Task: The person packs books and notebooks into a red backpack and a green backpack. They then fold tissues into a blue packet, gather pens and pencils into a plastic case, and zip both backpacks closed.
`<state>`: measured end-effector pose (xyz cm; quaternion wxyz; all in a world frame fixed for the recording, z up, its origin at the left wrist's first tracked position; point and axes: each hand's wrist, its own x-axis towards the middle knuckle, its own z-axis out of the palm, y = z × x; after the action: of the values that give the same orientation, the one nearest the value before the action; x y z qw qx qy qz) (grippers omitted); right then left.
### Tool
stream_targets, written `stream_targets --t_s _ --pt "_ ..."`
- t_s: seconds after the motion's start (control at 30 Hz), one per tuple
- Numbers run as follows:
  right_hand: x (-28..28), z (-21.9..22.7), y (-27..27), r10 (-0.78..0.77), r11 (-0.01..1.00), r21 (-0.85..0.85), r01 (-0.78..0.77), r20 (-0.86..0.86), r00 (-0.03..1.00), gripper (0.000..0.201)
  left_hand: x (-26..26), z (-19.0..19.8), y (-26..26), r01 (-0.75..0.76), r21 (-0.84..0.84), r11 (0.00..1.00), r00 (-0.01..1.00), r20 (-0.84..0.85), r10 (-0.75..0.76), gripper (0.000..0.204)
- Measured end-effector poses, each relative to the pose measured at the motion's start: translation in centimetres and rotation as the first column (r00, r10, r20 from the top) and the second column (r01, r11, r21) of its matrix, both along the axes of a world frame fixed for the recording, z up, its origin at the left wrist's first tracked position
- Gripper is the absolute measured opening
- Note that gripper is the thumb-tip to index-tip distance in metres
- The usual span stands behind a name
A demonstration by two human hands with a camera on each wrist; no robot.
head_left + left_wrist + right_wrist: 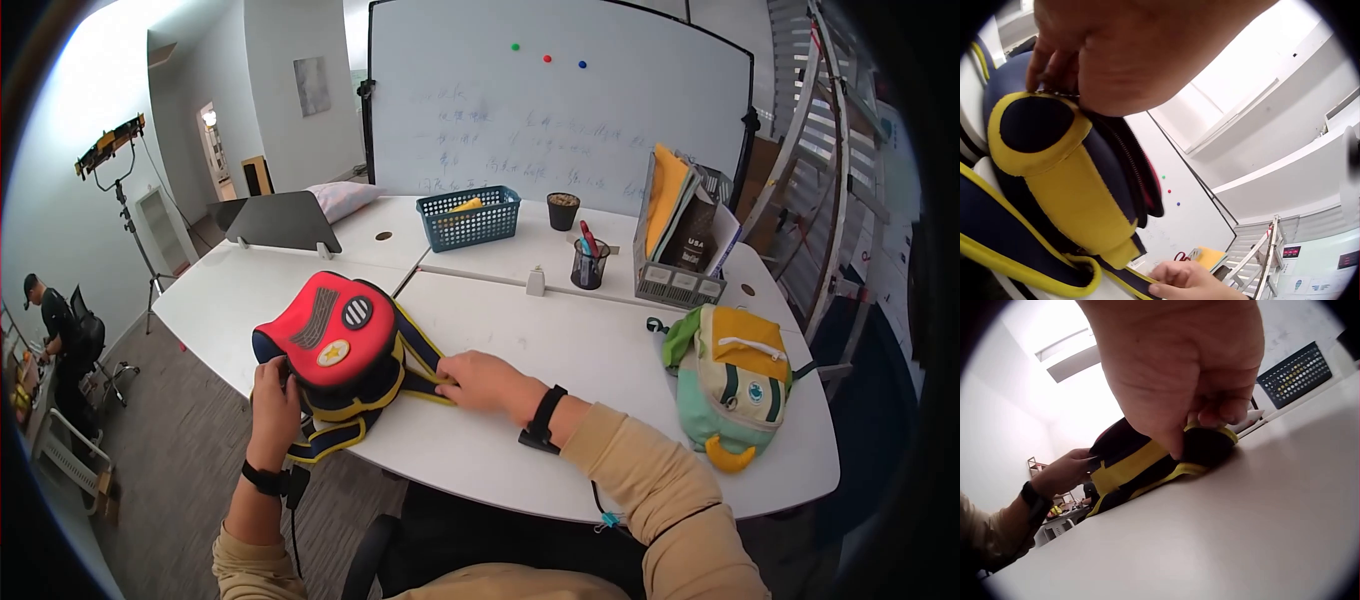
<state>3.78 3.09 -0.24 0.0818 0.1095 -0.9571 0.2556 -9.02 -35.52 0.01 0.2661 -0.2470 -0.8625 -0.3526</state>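
Note:
A small children's backpack (pixel 335 325) with a red front flap, navy sides and yellow trim lies on the white table in front of me. My left hand (pixel 274 405) grips it at its near left edge. In the left wrist view, the curled fingers (pixel 1047 62) of that hand are at the zipped edge above a yellow panel, and zipper teeth (pixel 1127 150) run down beside it. The fingertips are partly hidden there. On the bag's right side, my right hand (pixel 485 382) pinches a navy strap with yellow edging (pixel 1207 447), close over the tabletop.
A second backpack (pixel 735 375), green, cream and yellow, lies at the right. Along the back stand a blue basket (pixel 470 235), a potted plant (pixel 563 212), a pen holder (pixel 589 268) and a file rack (pixel 680 283). A person (pixel 62 330) is at the far left.

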Motion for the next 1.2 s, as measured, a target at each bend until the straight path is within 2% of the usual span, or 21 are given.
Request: stream_targets --t_s 0.07,0.17,0.2,0.27,0.3,0.37,0.4,0.5,0.53,0.63,0.77,0.8,0.9,0.93,1.03,1.13,1.2 --pt "2.5 1.4 -0.7 0.088 0.996 -0.028 -0.086 0.086 0.992 0.027 0.0 0.2 0.7 -0.053 0.031 0.998 0.999 0.003 0.053 0.023" --pt "5.8 3.2 -2.3 0.206 0.977 -0.090 -0.192 0.180 0.962 0.026 -0.4 0.0 0.4 -0.020 0.063 0.998 0.995 0.101 0.014 0.016" --pt "6.6 3.8 -2.9 0.230 0.972 -0.106 -0.212 0.216 0.949 0.026 -0.6 -0.5 0.4 0.051 0.162 0.985 0.998 0.038 -0.058 0.011" --pt "7.6 5.0 -3.9 0.238 0.971 -0.096 -0.220 0.266 0.934 0.025 -0.9 -0.5 -0.3 0.050 0.213 0.976 0.989 0.124 -0.078 0.010" --pt "7.8 5.0 -4.3 0.233 0.969 -0.128 -0.211 0.197 0.952 0.026 -0.7 -0.3 -0.5 0.048 0.238 0.970 0.983 0.164 -0.089 0.010" --pt "8.0 4.8 -5.1 0.216 0.960 -0.193 -0.203 0.049 0.975 0.027 0.8 1.2 -0.8 0.020 0.199 0.980 0.996 0.080 -0.037 0.012" --pt "8.0 5.1 -5.4 0.233 0.959 -0.178 -0.220 0.054 0.971 0.034 1.4 1.7 -1.2 0.020 0.189 0.982 0.998 0.051 -0.030 0.013" --pt "8.1 5.5 -7.7 0.278 0.925 -0.218 -0.310 -0.168 0.946 0.036 2.0 1.9 -2.2 0.015 0.147 0.989 1.000 0.005 -0.016 0.014" --pt "7.8 4.6 -8.3 0.292 0.922 -0.202 -0.329 -0.195 0.936 0.039 2.5 2.0 -2.6 0.011 0.132 0.991 1.000 0.007 -0.012 0.013" --pt "8.2 4.5 -10.8 0.162 0.967 -0.160 -0.200 -0.221 0.962 0.036 4.0 2.5 -3.1 0.013 0.123 0.992 0.999 0.032 -0.017 0.011" --pt "7.9 4.5 -13.0 0.170 0.985 0.107 -0.133 -0.531 0.830 0.033 5.2 2.3 -3.6 0.034 0.132 0.991 0.999 -0.027 -0.031 0.009" --pt "7.5 4.5 -13.5 0.207 0.978 0.117 -0.171 -0.564 0.799 0.032 5.3 2.0 -3.7 0.038 0.148 0.988 0.999 -0.037 -0.032 0.008" --pt "6.1 3.6 -15.0 0.360 0.920 0.070 -0.386 -0.543 0.759 0.032 5.6 1.8 -3.9 0.051 0.233 0.971 0.999 -0.003 -0.052 0.007" --pt "6.2 4.1 -15.3 0.369 0.919 0.062 -0.389 -0.478 0.797 0.039 5.7 1.8 -4.0 0.055 0.265 0.963 0.998 0.020 -0.062 0.007" --pt "5.7 4.1 -16.4 0.320 0.945 0.034 -0.326 -0.306 0.897 0.053 5.4 1.2 -5.0 0.011 0.220 0.975 1.000 0.001 -0.012 0.011" --pt "5.0 4.5 -16.8 0.276 0.957 0.031 -0.287 -0.387 0.880 0.065 5.8 2.0 -5.5 -0.008 0.202 0.979 0.981 0.191 -0.032 0.011" --pt "5.1 5.4 -17.0 0.260 0.961 -0.009 -0.278 -0.324 0.910 0.064 5.1 1.3 -4.9 0.098 0.251 0.963 0.987 0.100 -0.126 0.011"
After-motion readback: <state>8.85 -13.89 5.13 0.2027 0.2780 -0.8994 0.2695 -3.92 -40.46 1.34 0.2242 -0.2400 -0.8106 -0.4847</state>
